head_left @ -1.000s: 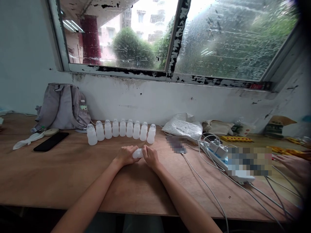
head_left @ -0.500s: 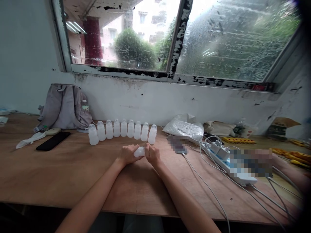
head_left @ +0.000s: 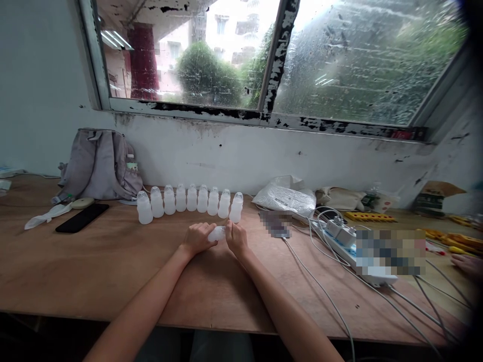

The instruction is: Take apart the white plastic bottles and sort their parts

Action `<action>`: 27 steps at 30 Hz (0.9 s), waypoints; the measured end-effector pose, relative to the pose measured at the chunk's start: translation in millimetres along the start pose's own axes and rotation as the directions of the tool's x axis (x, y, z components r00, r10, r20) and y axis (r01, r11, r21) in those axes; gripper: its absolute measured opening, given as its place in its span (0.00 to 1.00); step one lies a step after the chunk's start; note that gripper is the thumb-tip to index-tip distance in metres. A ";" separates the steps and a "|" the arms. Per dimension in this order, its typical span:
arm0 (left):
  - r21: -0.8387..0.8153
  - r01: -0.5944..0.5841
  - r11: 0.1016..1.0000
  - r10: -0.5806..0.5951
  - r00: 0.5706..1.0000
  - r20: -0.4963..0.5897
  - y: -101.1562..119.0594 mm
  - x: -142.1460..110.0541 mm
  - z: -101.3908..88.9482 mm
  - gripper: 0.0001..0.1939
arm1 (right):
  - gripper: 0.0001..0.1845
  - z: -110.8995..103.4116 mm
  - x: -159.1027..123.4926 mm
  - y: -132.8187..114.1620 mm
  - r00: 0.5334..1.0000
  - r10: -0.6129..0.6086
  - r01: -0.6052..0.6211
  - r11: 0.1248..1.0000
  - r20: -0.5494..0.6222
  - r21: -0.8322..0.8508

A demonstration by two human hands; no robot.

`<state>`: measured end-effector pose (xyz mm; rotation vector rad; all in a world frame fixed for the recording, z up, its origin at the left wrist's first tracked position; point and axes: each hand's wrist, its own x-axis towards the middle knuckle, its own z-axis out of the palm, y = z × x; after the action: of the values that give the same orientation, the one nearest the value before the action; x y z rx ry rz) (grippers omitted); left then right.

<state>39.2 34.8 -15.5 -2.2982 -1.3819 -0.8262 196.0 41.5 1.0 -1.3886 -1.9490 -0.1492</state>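
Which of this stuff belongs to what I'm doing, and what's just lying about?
In the job:
small bottle, held between left hand and right hand
nine similar bottles, lined up, probably

Lying about:
backpack
black phone
silvery bag
power strip

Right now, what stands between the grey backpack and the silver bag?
Nine white bottles, in a curved row, stand between the backpack and the silver bag, in the head view.

Power strip (head_left: 377, 276): was partly hidden by a pixelated object (head_left: 392, 251) | left of strip: device (head_left: 277, 223) was pixelated | farther left: bottle (head_left: 217, 234) was partly covered by left hand (head_left: 198, 239) and right hand (head_left: 237, 238) | right of strip: another person's hand (head_left: 468, 262) was cut off
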 end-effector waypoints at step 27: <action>-0.189 0.154 0.970 -0.139 0.986 0.090 4.4 2.1 -20.6 0.17 | 0.22 -5.7 -3.1 -0.8 0.997 -0.042 0.044 0.999 -0.070 0.032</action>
<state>37.5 22.8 1.9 -2.4176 -1.5844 -0.9679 198.6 36.0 3.5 -1.3034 -1.9164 -0.1812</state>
